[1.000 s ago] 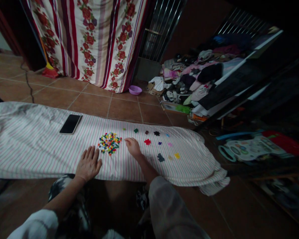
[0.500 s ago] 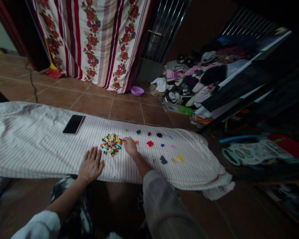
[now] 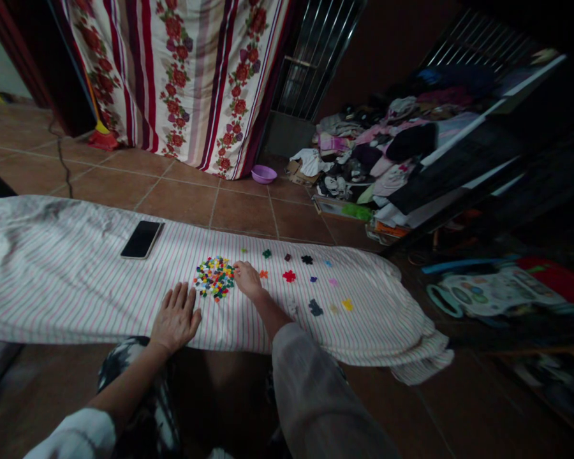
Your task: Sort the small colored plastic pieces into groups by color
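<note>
On the striped cloth lies a mixed pile of small colourful pieces (image 3: pixel 214 278). My right hand (image 3: pixel 249 280) is at the pile's right edge, its fingertips pinched together; whatever they hold is too small or hidden. My left hand (image 3: pixel 176 313) rests flat, palm down, just below and left of the pile, fingers stretched out. Right of my right hand, little groups sorted by colour lie apart: an orange group (image 3: pixel 264 275), a red group (image 3: pixel 289 276), a dark green group (image 3: pixel 266 254), a black group (image 3: pixel 307 260), a grey group (image 3: pixel 315 308) and a yellow group (image 3: pixel 347 305), among others.
A phone (image 3: pixel 142 240) lies on the striped cloth (image 3: pixel 76 280) to the left. Beyond are a floral curtain (image 3: pixel 196 83), a purple basin (image 3: pixel 264 174) on the tiled floor, and a heap of clothes (image 3: pixel 363 146). A toy-like panel (image 3: pixel 478 290) stands at the right.
My right hand has shifted very slightly left at the pile's edge, and the reddish bit seen at its fingertips no longer shows. My left hand stays in place.
</note>
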`<state>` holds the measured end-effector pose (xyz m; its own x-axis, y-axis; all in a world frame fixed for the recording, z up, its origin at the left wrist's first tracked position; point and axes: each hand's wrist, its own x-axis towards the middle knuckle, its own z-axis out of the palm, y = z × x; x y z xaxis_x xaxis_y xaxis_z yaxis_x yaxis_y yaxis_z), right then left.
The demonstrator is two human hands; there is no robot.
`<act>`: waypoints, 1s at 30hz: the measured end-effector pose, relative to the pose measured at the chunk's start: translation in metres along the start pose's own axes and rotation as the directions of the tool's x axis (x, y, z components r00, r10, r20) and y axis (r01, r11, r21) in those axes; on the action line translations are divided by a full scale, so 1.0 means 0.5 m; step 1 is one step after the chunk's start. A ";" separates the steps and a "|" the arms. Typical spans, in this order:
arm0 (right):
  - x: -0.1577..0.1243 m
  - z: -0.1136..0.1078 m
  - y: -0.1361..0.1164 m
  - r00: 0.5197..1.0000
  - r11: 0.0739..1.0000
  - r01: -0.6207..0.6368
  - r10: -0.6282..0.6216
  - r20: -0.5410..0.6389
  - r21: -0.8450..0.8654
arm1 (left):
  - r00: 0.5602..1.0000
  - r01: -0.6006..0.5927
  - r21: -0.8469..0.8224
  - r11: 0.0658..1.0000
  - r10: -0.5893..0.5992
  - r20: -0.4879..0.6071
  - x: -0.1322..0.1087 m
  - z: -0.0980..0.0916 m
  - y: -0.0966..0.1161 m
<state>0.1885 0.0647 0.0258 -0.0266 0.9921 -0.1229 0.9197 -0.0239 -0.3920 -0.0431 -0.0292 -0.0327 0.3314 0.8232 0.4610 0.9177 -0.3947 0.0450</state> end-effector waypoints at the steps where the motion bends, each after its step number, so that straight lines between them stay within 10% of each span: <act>1: 0.000 -0.003 -0.004 1.000 1.000 -0.007 0.008 0.011 -0.012 | 1.000 0.005 -0.011 1.000 -0.005 0.001 -0.001 0.001 0.000; 30: 0.024 0.037 0.033 0.977 0.970 0.075 -0.025 -0.212 0.232 | 0.999 -0.023 0.049 0.999 0.025 -0.027 0.001 0.001 -0.001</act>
<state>0.1960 0.0740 0.0012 0.0345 0.9959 0.0830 0.7990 0.0224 -0.6010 -0.0432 -0.0283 -0.0331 0.3481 0.8018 0.4857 0.9193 -0.3934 -0.0094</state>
